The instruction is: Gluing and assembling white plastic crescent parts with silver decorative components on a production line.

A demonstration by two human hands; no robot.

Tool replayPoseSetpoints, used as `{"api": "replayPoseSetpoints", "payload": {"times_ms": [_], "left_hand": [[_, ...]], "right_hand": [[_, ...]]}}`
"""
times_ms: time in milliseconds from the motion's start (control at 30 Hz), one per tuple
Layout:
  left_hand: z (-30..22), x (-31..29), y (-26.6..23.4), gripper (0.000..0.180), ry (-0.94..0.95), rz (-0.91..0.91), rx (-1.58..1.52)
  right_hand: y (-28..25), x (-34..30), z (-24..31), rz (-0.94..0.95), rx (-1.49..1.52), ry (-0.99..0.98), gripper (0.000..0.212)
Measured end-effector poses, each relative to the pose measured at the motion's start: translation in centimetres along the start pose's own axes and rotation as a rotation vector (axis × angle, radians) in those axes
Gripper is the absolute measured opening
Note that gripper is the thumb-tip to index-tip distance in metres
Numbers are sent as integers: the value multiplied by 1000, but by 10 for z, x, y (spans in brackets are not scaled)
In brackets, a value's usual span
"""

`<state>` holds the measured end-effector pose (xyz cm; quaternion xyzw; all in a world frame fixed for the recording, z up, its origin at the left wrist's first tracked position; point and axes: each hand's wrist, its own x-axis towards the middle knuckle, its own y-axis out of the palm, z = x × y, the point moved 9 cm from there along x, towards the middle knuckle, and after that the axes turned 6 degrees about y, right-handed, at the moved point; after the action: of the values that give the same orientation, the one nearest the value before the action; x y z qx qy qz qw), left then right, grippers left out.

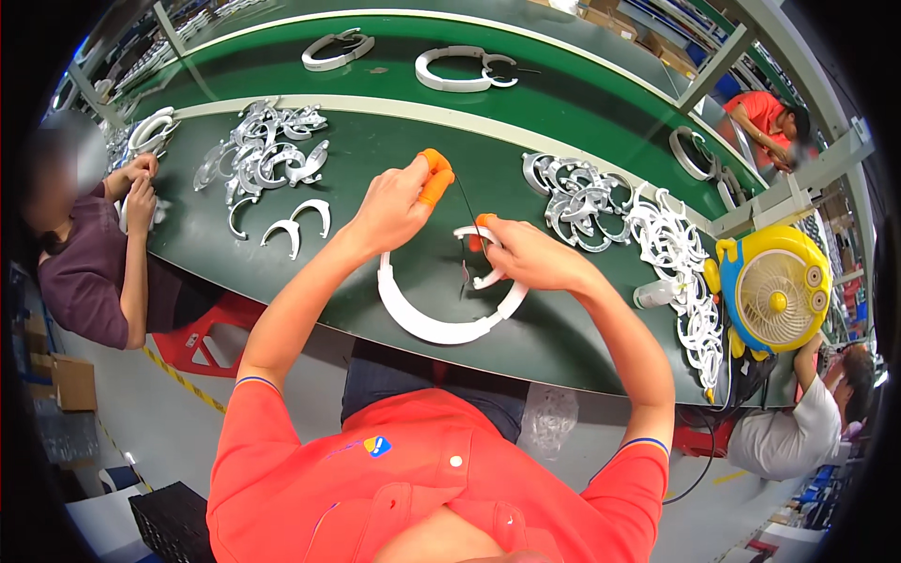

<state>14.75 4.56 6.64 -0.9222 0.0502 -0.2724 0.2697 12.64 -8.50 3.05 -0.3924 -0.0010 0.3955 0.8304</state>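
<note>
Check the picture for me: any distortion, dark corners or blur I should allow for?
Head view: the green belt bows in the fisheye, and black fills the corners; head view: the co-worker's head at left is blurred, while the left hand, right hand and white ring look fairly sharp.

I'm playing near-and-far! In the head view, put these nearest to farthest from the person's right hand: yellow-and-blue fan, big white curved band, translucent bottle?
From the right hand:
1. Big white curved band, below and left.
2. Translucent bottle, to the right.
3. Yellow-and-blue fan, farther right.
</note>
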Motion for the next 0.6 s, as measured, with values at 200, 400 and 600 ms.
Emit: {"api": "replayPoseSetpoints", "payload": {"times_ms": [200,400,600], "left_hand": [[-30,-4,9,12,453,-48,522],[34,7,9,19,-169,59,388],[11,24,2,22,-139,-18,-341]], "right_hand": [[-13,-12,2,-315,88,10,49],[11,-15,-3,-502,-187,-209,69],[5,-20,-8,-592,-214,-304,77]]}}
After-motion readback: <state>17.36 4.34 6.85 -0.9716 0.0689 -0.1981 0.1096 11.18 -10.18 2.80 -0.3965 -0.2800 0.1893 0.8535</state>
